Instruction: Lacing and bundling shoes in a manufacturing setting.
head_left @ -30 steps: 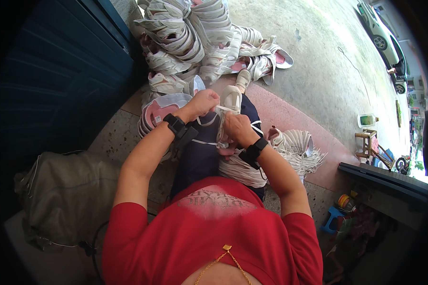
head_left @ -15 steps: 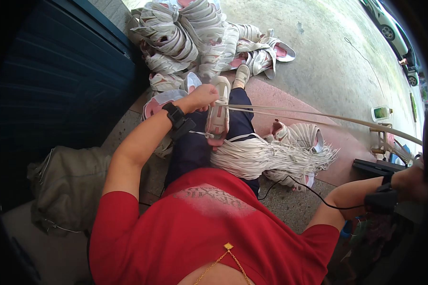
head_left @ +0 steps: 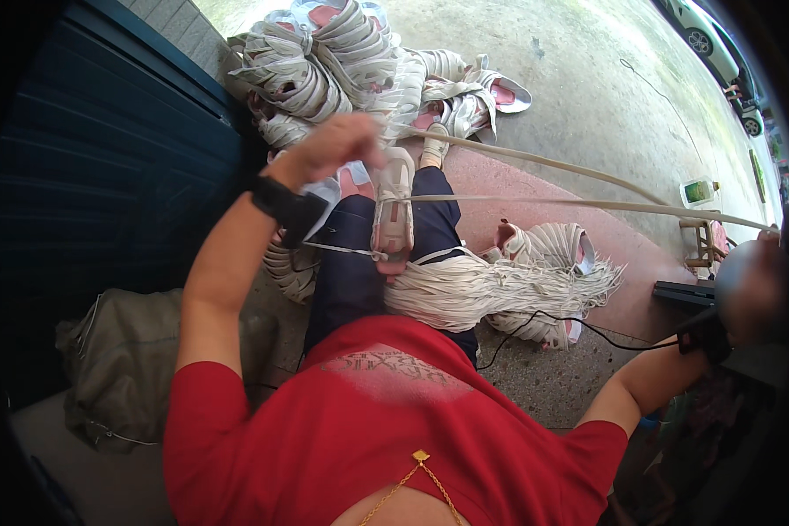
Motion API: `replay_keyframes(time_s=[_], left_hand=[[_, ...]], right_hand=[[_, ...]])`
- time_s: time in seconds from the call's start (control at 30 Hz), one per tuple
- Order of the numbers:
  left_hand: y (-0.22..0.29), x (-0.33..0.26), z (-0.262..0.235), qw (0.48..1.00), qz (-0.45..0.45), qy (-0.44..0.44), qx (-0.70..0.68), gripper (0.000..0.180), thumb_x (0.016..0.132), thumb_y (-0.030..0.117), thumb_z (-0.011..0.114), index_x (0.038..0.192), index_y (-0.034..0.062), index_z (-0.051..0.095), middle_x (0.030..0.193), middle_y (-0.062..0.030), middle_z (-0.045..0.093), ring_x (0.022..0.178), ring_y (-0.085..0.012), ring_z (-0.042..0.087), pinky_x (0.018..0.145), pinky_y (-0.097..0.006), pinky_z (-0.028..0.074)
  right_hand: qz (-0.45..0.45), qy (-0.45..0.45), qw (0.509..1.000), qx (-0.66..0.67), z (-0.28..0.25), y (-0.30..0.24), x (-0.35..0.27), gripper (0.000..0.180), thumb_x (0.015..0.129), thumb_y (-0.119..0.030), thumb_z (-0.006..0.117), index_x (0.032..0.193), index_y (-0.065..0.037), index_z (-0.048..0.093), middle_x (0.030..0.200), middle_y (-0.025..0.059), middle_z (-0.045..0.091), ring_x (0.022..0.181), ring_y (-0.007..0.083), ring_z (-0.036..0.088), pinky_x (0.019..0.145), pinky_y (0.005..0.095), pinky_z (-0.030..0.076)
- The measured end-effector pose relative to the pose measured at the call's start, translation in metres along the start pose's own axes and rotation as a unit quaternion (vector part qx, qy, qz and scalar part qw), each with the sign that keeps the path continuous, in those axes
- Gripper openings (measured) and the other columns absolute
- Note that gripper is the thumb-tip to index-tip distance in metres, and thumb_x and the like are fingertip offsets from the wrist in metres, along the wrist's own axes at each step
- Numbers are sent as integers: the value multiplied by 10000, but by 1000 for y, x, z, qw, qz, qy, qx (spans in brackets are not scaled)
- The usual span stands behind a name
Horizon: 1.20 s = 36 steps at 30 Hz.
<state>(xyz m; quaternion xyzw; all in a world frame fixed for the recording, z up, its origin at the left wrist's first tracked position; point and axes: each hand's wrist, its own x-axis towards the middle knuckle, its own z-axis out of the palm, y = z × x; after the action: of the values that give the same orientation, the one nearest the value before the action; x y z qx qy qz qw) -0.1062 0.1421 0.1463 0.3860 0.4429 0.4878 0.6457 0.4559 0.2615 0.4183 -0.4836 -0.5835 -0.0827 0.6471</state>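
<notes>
A white and pink shoe upper lies lengthwise on my lap, over dark trousers. My left hand is raised above its far end, fingers curled and blurred by motion. From beside those fingers a pale flat shoelace stretches to the far right. A second strand runs from the shoe's eyelets toward my right hand, which is held out at the right rim, blurred and partly in shadow, with the lace at its fingertips. Over my thigh is draped a thick bundle of white laces.
Stacked shoe uppers are heaped beyond my knees, with more uppers right of my lap. A blue metal panel and a brown sack are at left. At right stand a small stool and a plastic bottle.
My left hand has risen up and left from the shoe, and one lace strand has lifted with it, spreading from the other. My right hand has shifted slightly upward, still holding the lace.
</notes>
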Motion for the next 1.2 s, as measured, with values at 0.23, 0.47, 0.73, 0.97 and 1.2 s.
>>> replay_keyframes(time_s=[0.23,0.47,0.73,0.97,1.2], left_hand=[[128,-279,-323,826,219,485,-186,347,1068,278,402,754,132,428,595,31,289,489,-103,284,486,-274,253],[25,-221,-292,851,69,493,-169,289,1056,339,442,962,93,560,631,51,355,501,-83,331,518,-268,311],[-150,-75,-57,960,-208,188,9,192,1014,210,540,1091,52,617,716,48,479,566,-52,417,484,-221,325],[-175,-46,-21,935,-161,173,265,222,957,221,623,1001,16,694,722,31,589,614,-68,524,567,-240,439],[-178,-47,-20,897,-23,218,384,196,897,164,657,952,-7,737,794,-78,714,691,-138,641,654,-295,505]], right_hand=[[301,-176,918,187,21,119,-99,213,940,-172,590,816,1,606,809,134,607,777,275,570,686,366,464],[368,-600,683,195,131,38,-321,196,921,-156,585,856,20,640,878,178,646,897,337,605,787,408,481],[-41,-644,746,166,197,-23,-495,170,881,-115,573,848,25,664,979,212,672,1046,384,620,908,452,486],[-67,-600,793,79,213,-17,-512,155,882,-113,554,868,-7,667,1214,197,634,1189,367,558,966,494,447],[-94,-604,789,52,219,-27,-517,131,832,-118,591,897,-50,682,1188,113,637,1193,305,539,925,469,431]])
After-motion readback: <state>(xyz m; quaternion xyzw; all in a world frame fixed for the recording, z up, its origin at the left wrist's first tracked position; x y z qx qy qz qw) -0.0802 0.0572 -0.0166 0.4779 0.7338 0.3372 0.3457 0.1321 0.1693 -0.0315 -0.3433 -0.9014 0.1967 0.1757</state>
